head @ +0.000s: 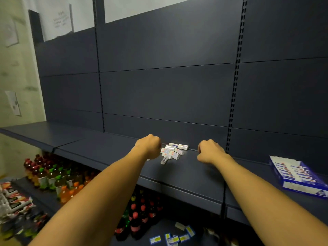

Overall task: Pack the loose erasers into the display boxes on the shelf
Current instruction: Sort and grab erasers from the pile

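Loosely heaped small white rectangular erasers [173,152], dark matte shelf [110,150], blue cardboard display box [300,176]

No text before you resolves into readable words. The eraser wrappers [173,151], the display box [300,176], the price tags [177,236] below and the wall notice [61,20] all carry print, each too blurred to read.

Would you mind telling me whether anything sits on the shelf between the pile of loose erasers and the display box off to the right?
Only the right hand sits on that line, just right of the loose erasers. Beyond it, the shelf surface up to the display box shows nothing else in the way.
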Available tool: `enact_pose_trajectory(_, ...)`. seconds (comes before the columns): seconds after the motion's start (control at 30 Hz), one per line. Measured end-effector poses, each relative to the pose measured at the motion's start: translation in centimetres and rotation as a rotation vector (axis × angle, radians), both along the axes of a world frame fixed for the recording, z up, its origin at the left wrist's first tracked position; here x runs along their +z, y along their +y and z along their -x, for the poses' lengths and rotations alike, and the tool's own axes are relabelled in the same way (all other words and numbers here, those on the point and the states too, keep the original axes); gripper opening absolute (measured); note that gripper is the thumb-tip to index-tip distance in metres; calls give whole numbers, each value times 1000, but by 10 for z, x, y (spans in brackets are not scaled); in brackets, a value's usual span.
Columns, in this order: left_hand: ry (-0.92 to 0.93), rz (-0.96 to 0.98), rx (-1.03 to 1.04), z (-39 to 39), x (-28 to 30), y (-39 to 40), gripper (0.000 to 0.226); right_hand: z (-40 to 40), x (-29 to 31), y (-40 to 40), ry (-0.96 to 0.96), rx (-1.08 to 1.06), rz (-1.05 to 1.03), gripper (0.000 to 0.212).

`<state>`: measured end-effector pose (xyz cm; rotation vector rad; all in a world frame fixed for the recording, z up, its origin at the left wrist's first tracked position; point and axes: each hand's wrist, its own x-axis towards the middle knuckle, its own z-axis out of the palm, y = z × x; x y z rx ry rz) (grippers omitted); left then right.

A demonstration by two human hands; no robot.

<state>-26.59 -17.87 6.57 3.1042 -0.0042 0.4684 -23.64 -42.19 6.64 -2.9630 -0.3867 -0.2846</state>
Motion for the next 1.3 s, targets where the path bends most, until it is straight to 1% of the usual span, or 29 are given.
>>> enact_pose_trajectory(0.33, 20, 59, -71, -29, -17, 50, 27, -21, -8, 57, -13, -30, 22, 25)
enact_pose_trajectory(0.5, 58, 74, -102, -55, -28, 64, 29, -49, -12, 79, -7, -34, 17, 23)
enact_pose_trajectory(0.6, 95, 46, -101, -72, -31, 72, 27, -69, -12, 90, 4, -38, -13, 20)
enact_pose_trajectory(0.73, 111, 28, -108, -103, -28, 81, 24, -99, -12, 96, 33, -57, -35, 19)
enact_pose_trajectory(0.9, 112, 33, -165, -141, -20, 78, 24, -132, -14, 93, 68, -99, -52, 20)
enact_pose_trajectory(1.13, 126, 149, -234, -190, -37, 73, 20, -158, -34, 78, 107, -152, -75, 17)
enact_pose_trajectory(1.3, 196, 258, -251, -215, -44, 72, 24, -170, -41, 73, 124, -180, -166, 7)
